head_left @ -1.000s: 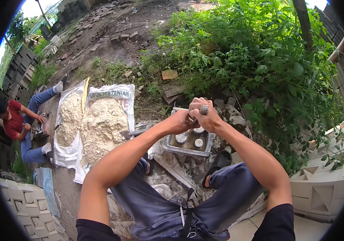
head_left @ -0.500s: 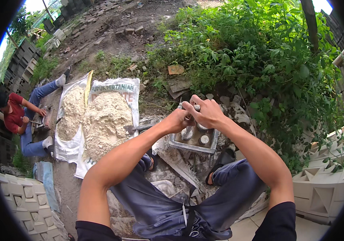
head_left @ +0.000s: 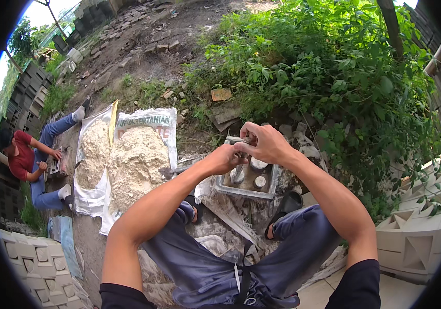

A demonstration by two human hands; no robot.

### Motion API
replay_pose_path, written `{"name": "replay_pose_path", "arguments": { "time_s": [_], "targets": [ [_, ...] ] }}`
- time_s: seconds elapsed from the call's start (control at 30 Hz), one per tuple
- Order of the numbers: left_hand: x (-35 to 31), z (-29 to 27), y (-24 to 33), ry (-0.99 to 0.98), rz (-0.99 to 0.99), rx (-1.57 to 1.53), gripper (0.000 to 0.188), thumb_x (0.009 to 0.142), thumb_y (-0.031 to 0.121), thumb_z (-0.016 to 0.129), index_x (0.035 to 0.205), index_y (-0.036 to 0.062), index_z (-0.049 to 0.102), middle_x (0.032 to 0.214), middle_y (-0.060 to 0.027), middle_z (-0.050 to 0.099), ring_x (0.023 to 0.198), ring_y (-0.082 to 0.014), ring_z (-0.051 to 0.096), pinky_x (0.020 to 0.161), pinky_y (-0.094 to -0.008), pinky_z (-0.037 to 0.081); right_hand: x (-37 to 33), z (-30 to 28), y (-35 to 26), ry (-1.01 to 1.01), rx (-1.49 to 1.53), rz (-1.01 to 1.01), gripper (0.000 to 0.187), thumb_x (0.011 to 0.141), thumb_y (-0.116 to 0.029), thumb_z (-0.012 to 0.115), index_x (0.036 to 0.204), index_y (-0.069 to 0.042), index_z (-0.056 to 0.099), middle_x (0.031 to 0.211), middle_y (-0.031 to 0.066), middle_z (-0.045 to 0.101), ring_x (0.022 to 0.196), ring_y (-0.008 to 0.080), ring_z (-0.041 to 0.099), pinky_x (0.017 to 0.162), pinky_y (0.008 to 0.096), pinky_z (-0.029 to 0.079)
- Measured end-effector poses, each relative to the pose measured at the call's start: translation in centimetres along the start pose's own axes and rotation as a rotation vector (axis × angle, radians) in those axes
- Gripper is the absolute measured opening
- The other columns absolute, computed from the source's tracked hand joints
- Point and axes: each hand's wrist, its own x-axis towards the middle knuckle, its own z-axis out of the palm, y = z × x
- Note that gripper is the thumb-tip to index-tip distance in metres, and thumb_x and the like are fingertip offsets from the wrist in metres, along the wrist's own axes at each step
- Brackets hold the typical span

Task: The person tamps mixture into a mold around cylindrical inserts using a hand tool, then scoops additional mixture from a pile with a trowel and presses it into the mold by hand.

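Note:
My left hand [head_left: 223, 158] and my right hand [head_left: 268, 144] meet above the far side of a grey rectangular mould box [head_left: 246, 194]. Their fingers are closed together around a small greyish piece [head_left: 246, 140], mostly covered by the fingers, so its kind does not show. Inside the box stand several round plugs with pale tops; one plug [head_left: 259, 181] sits near the front wall, and another [head_left: 237, 176] lies below my left hand. A light greenish bar end [head_left: 234, 139] sticks out just beyond the left fingers.
Left of the box, pale powdery material [head_left: 140, 154] is heaped on opened sacks [head_left: 151, 116], a dark trowel blade [head_left: 168, 173] at its edge. A person in a red shirt [head_left: 22, 157] works farther left. Patterned pale blocks [head_left: 416, 237] are stacked at the right, below green plants [head_left: 334, 67].
My hands have shifted slightly and the fingers have turned, showing more of the plugs in the box. The view has tilted a little.

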Motion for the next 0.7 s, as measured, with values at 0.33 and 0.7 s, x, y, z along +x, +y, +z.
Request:
{"name": "replay_pose_path", "arguments": {
  "time_s": [0.33, 0.7],
  "targets": [
    [0.2, -0.3, 0.1, 0.053, 0.018, 0.051, 0.027, 0.090, 0.026, 0.062, 0.104, 0.0037, 0.058, 0.086, -0.0196, 0.066, 0.075, -0.0305, 0.063, 0.071, -0.0396, 0.047, -0.3, -0.7, 0.3, 0.070, 0.148, -0.086, 0.025, 0.082, -0.021, 0.065, 0.099, -0.004, 0.058, 0.078, 0.0124, 0.062, 0.073, 0.0305, 0.060, 0.067, 0.0395, 0.046],
    [0.7, -2.6, 1.8, 0.121, -0.014, -0.130, 0.033, 0.092, 0.027, 0.059, 0.115, 0.0041, 0.056, 0.096, -0.0208, 0.067, 0.089, -0.0279, 0.066, 0.078, -0.0386, 0.048, -0.2, -1.2, 1.1, 0.089, 0.166, -0.020, 0.020, 0.083, -0.011, 0.062, 0.100, -0.003, 0.059, 0.094, 0.0129, 0.061, 0.085, 0.0313, 0.060, 0.075, 0.0401, 0.047]
  ]
}}
